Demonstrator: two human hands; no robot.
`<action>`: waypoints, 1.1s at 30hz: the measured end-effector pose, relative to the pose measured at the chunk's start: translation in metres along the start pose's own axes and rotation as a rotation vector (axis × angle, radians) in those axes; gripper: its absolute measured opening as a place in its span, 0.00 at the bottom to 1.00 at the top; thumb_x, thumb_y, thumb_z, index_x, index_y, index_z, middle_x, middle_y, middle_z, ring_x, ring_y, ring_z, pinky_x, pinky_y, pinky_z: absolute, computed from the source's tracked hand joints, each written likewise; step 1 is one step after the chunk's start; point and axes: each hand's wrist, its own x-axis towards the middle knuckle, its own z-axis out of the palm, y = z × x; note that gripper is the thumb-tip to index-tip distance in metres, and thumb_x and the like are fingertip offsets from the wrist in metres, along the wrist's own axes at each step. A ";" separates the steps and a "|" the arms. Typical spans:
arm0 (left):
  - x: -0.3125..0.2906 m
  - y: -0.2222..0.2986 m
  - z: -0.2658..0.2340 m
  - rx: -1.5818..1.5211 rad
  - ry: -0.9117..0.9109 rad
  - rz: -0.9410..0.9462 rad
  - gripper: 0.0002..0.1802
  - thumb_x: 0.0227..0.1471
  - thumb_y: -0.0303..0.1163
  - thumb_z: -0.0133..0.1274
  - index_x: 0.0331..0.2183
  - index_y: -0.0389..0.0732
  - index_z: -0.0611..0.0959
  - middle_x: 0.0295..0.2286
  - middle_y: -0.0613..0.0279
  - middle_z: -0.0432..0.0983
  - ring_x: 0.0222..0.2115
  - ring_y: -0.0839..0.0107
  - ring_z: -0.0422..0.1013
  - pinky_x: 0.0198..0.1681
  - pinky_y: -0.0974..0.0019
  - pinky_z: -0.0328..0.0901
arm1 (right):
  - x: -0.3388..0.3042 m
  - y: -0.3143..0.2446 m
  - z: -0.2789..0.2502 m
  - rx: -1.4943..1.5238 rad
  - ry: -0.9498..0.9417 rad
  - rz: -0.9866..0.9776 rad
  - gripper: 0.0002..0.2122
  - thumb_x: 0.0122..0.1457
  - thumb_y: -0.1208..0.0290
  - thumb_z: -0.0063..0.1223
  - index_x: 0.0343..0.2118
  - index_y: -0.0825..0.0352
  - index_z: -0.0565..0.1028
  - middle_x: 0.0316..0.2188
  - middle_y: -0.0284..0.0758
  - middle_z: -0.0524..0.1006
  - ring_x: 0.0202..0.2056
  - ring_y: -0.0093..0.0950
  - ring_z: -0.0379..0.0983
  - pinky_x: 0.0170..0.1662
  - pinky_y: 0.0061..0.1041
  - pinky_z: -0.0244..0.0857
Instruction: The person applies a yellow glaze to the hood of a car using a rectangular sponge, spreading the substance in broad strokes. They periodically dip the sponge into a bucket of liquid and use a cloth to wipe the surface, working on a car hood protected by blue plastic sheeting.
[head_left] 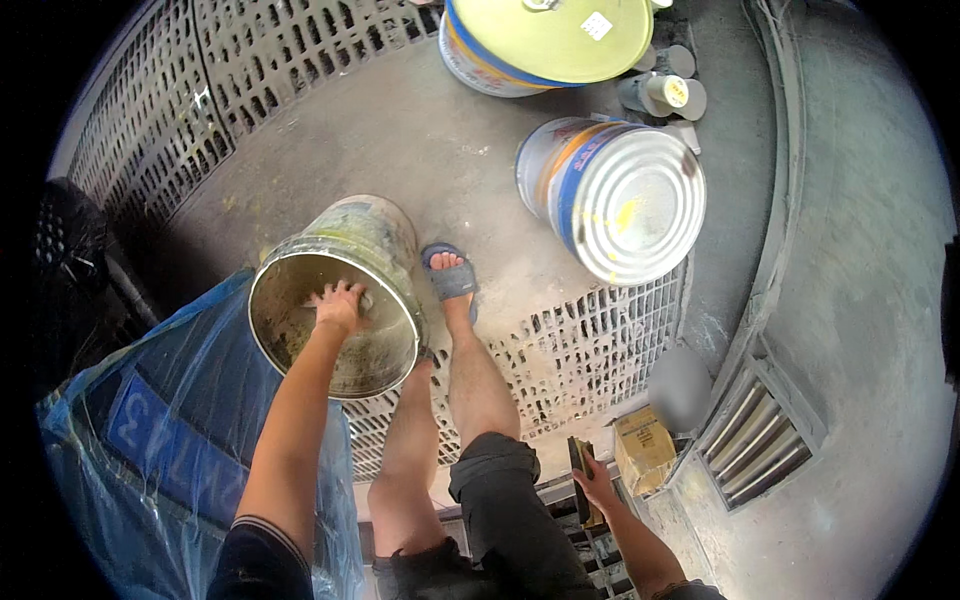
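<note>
My left hand (340,306) reaches inside a large dusty bucket (375,225), its mouth tipped toward me. The fingers curl over a small pale thing (367,300), perhaps a rag or scraper, mostly hidden under the hand. Yellowish-grey residue coats the bucket's inner wall. Low on the right, my right hand (597,484) is closed round a flat, long brush-like tool (581,482) with a dark side and a tan side. That tool is held away from the bucket, beside my knee.
A blue-and-white metal drum (640,205) stands to the right, with a yellow-lidded drum (550,40) farther off. Small containers (665,90) sit beside them. Blue plastic sheeting (190,420) covers something at left. A cardboard box (643,450) rests near a wall vent (757,435). Slotted grating (590,350) crosses the floor.
</note>
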 end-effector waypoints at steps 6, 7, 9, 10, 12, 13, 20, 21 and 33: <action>0.021 0.002 0.009 -0.026 0.013 -0.016 0.38 0.46 0.44 0.70 0.59 0.58 0.76 0.54 0.54 0.78 0.58 0.50 0.71 0.60 0.46 0.67 | 0.012 0.011 0.006 -0.082 -0.033 0.004 0.36 0.66 0.53 0.62 0.73 0.55 0.60 0.50 0.43 0.71 0.50 0.39 0.72 0.51 0.39 0.69; 0.022 0.001 0.005 -0.022 0.021 0.028 0.37 0.47 0.41 0.70 0.59 0.57 0.77 0.52 0.54 0.79 0.56 0.50 0.73 0.58 0.47 0.69 | 0.011 0.013 0.007 -0.074 -0.017 0.004 0.37 0.65 0.52 0.63 0.73 0.54 0.60 0.49 0.44 0.71 0.50 0.40 0.72 0.52 0.40 0.68; -0.004 -0.011 0.018 -0.028 0.027 0.018 0.35 0.46 0.37 0.68 0.57 0.56 0.77 0.49 0.52 0.81 0.52 0.49 0.77 0.54 0.49 0.72 | 0.003 0.008 0.001 -0.080 -0.026 0.031 0.37 0.62 0.49 0.64 0.72 0.51 0.62 0.50 0.48 0.71 0.51 0.46 0.71 0.55 0.45 0.67; -0.018 -0.015 0.026 -0.032 0.028 0.011 0.34 0.45 0.34 0.67 0.56 0.55 0.78 0.48 0.52 0.82 0.50 0.49 0.78 0.52 0.50 0.74 | 0.002 -0.001 -0.007 -0.073 -0.051 0.051 0.38 0.62 0.47 0.63 0.72 0.50 0.62 0.52 0.49 0.70 0.52 0.48 0.70 0.57 0.47 0.66; -0.050 -0.013 0.017 -0.091 0.063 0.037 0.36 0.44 0.36 0.69 0.56 0.55 0.78 0.48 0.51 0.82 0.50 0.48 0.78 0.52 0.50 0.73 | -0.008 -0.014 -0.022 -0.030 -0.049 0.095 0.38 0.61 0.43 0.62 0.72 0.48 0.63 0.55 0.51 0.69 0.55 0.51 0.68 0.61 0.50 0.64; -0.070 -0.011 0.007 -0.105 0.082 0.051 0.37 0.43 0.38 0.70 0.56 0.56 0.78 0.49 0.51 0.81 0.51 0.48 0.78 0.53 0.49 0.73 | -0.012 -0.020 -0.024 -0.020 -0.044 0.092 0.38 0.61 0.42 0.61 0.72 0.47 0.62 0.55 0.51 0.68 0.56 0.51 0.66 0.62 0.51 0.63; -0.263 -0.035 -0.057 -0.409 0.432 0.136 0.31 0.42 0.33 0.70 0.51 0.52 0.80 0.46 0.50 0.79 0.48 0.47 0.76 0.52 0.49 0.71 | -0.017 -0.094 -0.072 -0.152 0.004 -0.158 0.36 0.61 0.41 0.60 0.71 0.44 0.64 0.58 0.53 0.68 0.61 0.53 0.64 0.65 0.48 0.60; -0.291 -0.038 -0.065 -0.444 0.490 0.151 0.31 0.41 0.32 0.70 0.50 0.51 0.80 0.45 0.51 0.79 0.48 0.47 0.75 0.52 0.49 0.71 | -0.020 -0.103 -0.080 -0.154 0.043 -0.206 0.35 0.61 0.42 0.61 0.70 0.44 0.65 0.58 0.54 0.69 0.61 0.52 0.65 0.65 0.47 0.60; -0.578 -0.097 -0.087 -1.074 0.948 0.522 0.30 0.40 0.22 0.71 0.47 0.42 0.79 0.44 0.58 0.78 0.48 0.62 0.74 0.53 0.60 0.69 | -0.103 -0.224 -0.176 -0.073 0.287 -0.540 0.33 0.61 0.58 0.64 0.69 0.54 0.67 0.60 0.47 0.75 0.60 0.44 0.72 0.63 0.37 0.65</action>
